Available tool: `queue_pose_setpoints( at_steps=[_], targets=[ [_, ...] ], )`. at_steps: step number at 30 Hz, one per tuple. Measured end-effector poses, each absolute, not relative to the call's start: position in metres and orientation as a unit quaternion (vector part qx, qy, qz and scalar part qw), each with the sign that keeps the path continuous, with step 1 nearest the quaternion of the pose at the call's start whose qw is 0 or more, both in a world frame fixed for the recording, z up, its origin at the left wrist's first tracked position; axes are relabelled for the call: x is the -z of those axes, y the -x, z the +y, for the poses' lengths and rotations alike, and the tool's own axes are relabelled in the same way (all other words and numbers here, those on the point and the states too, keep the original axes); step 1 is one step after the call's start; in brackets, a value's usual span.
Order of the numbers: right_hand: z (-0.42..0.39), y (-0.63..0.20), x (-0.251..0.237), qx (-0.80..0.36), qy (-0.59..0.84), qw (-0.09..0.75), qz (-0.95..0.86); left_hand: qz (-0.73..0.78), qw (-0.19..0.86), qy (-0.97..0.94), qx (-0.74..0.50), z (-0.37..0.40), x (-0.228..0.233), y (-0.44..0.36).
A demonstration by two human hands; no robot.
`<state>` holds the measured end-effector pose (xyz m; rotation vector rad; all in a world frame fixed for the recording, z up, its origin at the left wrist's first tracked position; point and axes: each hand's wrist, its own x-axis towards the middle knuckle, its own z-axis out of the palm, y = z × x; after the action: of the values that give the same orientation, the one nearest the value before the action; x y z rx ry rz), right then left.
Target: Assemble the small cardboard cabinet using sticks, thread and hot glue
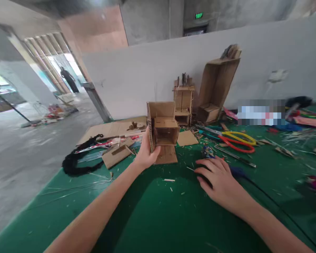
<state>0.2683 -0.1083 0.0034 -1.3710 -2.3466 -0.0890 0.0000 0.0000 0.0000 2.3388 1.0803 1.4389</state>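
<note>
Gripping a boxy, corrugated cardboard piece [166, 123] by its left panel, the left hand [146, 154] is closed, thumb in front and fingers behind, toward the far edge of the smooth green surface [158, 218]. Between it and the surface's right edge, the right hand [217, 177] curls half-open, grasping nothing visible, perhaps touching a blurred blue object [237, 172].

Box [166, 123] left of scissors [223, 134], wall [131, 80] behind

Soft daylight from the left, shadowed green tabletop [152, 211], slight blur, stretched smeary edges.
</note>
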Motion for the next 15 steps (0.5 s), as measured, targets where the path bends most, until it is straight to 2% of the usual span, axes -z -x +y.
queue_pose_setpoints(
  at_steps=[15],
  targets=[
    [-0.114, -0.269, -0.005, 0.031, 0.487, 0.23, -0.842, 0.347, 0.199, -0.766, -0.503, -0.017, -0.015, -0.007]
  ],
)
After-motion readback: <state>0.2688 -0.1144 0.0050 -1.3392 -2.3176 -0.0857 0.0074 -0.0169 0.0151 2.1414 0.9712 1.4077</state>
